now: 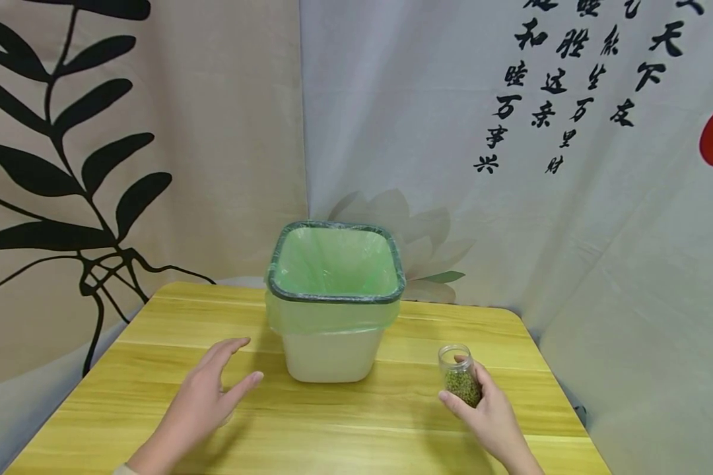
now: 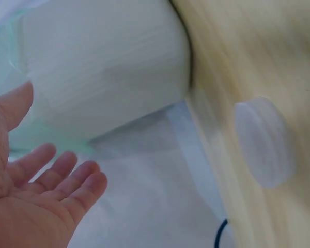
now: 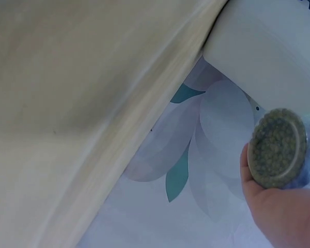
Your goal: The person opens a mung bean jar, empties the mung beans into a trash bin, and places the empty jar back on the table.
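My right hand (image 1: pixel 490 419) grips a small clear jar (image 1: pixel 455 356), thumb on one side and fingers on the other. Its mouth has no lid on, and small green beans (image 1: pixel 462 386) fill the lower part. In the right wrist view the base of the jar (image 3: pixel 277 148) shows, raised off the table. My left hand (image 1: pixel 199 396) hovers with fingers spread and nothing in them, left of a white bin (image 1: pixel 333 356). A white round lid (image 2: pixel 266 142) lies on the table beneath that hand, mostly hidden by it in the head view.
The bin stands toward the table's back, lined with a green plastic bag (image 1: pixel 333 316) held under a dark rim ring (image 1: pixel 335 299). The wooden table (image 1: pixel 333 429) ends close behind it. Printed cloth (image 1: pixel 392 132) with leaves and black characters hangs behind.
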Demonstrator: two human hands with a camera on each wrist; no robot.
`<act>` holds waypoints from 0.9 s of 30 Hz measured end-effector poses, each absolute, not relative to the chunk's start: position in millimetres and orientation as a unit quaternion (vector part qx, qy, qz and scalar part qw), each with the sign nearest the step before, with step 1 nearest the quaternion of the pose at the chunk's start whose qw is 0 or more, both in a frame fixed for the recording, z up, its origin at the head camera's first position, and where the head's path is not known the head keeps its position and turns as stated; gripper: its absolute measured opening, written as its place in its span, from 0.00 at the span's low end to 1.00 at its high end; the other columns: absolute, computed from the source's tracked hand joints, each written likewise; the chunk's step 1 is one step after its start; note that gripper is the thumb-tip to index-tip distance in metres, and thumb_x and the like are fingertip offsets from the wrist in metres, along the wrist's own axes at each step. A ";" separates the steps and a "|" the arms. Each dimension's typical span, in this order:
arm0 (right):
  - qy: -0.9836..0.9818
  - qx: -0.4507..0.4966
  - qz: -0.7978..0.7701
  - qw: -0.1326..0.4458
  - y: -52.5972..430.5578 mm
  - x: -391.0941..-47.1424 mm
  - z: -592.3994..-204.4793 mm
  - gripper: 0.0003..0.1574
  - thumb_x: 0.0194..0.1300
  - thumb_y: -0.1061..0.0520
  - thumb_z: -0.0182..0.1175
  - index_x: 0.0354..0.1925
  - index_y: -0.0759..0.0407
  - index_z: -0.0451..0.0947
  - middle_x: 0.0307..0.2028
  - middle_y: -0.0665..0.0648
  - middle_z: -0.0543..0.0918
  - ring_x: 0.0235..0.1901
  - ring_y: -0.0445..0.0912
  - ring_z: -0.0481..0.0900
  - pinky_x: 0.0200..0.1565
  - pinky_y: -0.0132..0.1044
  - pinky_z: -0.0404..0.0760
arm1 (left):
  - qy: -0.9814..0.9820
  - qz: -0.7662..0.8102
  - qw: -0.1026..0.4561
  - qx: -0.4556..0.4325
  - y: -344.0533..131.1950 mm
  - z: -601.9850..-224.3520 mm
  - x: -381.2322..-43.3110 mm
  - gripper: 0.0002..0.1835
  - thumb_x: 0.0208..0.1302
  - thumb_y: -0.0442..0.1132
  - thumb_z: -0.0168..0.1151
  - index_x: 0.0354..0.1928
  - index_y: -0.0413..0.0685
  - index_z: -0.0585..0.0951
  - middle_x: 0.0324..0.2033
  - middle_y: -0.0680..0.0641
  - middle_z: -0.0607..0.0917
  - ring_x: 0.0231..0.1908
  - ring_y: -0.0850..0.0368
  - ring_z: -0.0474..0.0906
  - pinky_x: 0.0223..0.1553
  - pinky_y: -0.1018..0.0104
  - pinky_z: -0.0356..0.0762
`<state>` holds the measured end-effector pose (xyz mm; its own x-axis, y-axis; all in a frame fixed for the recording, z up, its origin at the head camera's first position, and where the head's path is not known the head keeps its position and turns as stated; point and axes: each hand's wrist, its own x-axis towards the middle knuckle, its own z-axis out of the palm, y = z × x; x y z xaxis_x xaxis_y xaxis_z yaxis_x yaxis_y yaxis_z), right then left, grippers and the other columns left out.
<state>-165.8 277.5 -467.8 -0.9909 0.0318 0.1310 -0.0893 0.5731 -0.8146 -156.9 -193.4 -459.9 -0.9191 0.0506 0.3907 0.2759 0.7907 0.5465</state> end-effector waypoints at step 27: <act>-0.900 0.116 0.392 0.151 293.4 -204.6 -391.3 0.47 0.70 0.48 0.74 0.78 0.60 0.64 0.61 0.68 0.82 0.39 0.40 0.83 0.33 0.32 0.85 | -0.864 -0.283 0.359 -0.212 -160.7 -381.5 -197.9 0.35 0.67 0.39 0.77 0.73 0.46 0.76 0.73 0.40 0.76 0.55 0.41 0.86 0.36 0.55 0.90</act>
<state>-204.6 293.4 -391.3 -0.9274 -0.0907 0.3630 -0.3276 0.6657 -0.6705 -197.9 -160.7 -381.5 -0.6524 0.1626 0.7403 0.5693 0.7499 0.3370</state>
